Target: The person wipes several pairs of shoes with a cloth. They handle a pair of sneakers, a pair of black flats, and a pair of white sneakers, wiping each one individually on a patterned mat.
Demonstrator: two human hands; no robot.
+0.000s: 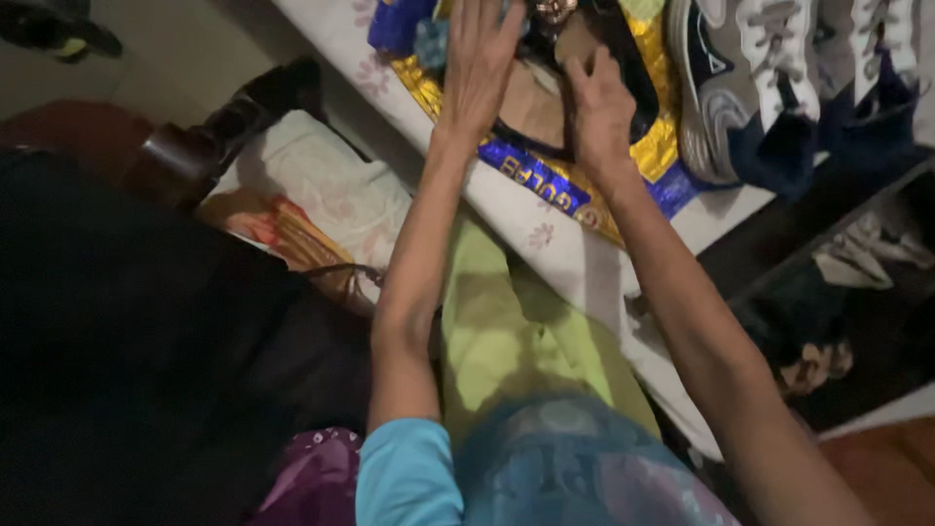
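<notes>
Both my arms reach up to a shiny gold and blue foil packet (pixel 545 175) lying on a white flowered surface (pixel 545 239). My left hand (pixel 479 63) lies flat on the packet's upper left, fingers spread. My right hand (pixel 596 112) presses on a brown cardboard-like piece (pixel 531 102) in the packet's middle, fingers curled over its dark edge. Whether either hand grips anything is unclear. A small ornate gold object (pixel 555 10) sits at the top edge.
Grey and white sneakers (pixel 769 78) stand right of the packet. A dark shelf (pixel 847 282) with crumpled items lies lower right. Left of my arms lie a white cushion (pixel 321 190), a dark boot (pixel 229 122) and a large black mass (pixel 146 370). Yellow-green cloth (pixel 506 331) covers my lap.
</notes>
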